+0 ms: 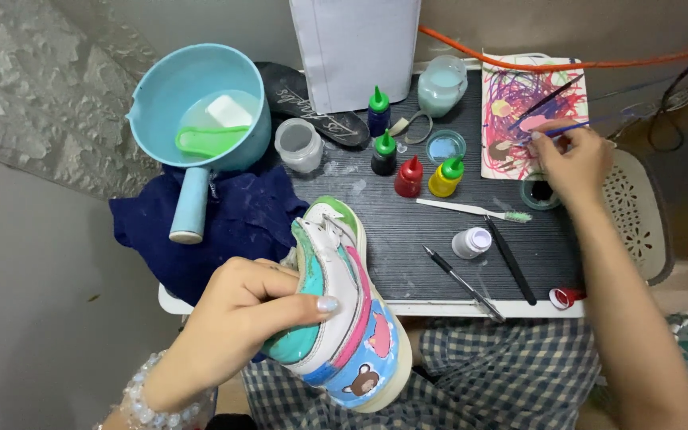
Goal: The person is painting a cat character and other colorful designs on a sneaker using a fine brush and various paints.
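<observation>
At the far left we see a pale blue handled basin (161, 95) holding water, a white block and a green scoop, its handle resting on a dark blue cloth (240, 219) that lies partly on the black tray table (408, 231). Just in front of the cloth, our left hand (244, 326) is clamped around a painted sneaker (344, 318), thumb across its side, holding it tilted over our checked lap below the table's near edge. Behind the shoe, near the table's middle, stand a small clear cup (299, 145) and a cluster of paint bottles (412, 163) with green and red caps. Further right lie a toothbrush (475, 210), a small white jar (471, 241) and two dark pens (487, 275). At the right, our right hand (575, 163) pinches a thin brush (555, 129) with fingers closed on it, its tip over a scribbled paper sheet (519, 103), with a small dark paint pot (539, 193) just beneath the hand.
</observation>
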